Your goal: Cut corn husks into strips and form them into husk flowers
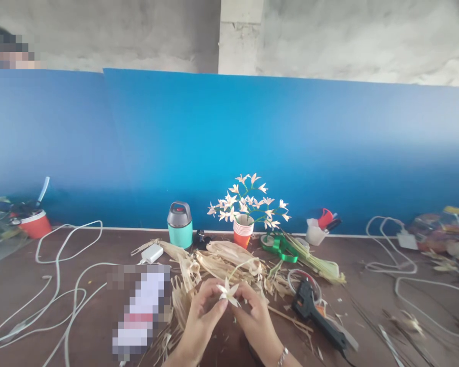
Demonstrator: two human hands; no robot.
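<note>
A small cream flower point(228, 292) with pointed petals, seemingly made of dried husk, is held low in the middle of the view. My left hand point(205, 311) pinches it from the left, thumb against its petals. From the other side my right hand point(254, 311) grips it too, with its fingertips partly hidden behind the petals. Dried corn husks point(229, 257) lie spread on the table just beyond both hands. Farther back, a stack of paper cups point(243, 232) holds green stems with several similar flowers point(248, 201).
A black glue gun point(315, 313) lies right of my hands, near green ribbon point(285, 248). A turquoise flask point(180, 227) stands by the blue partition point(199, 142). White cables point(74, 293) loop across the brown table point(95, 316) at left. Another person's head shows behind the partition.
</note>
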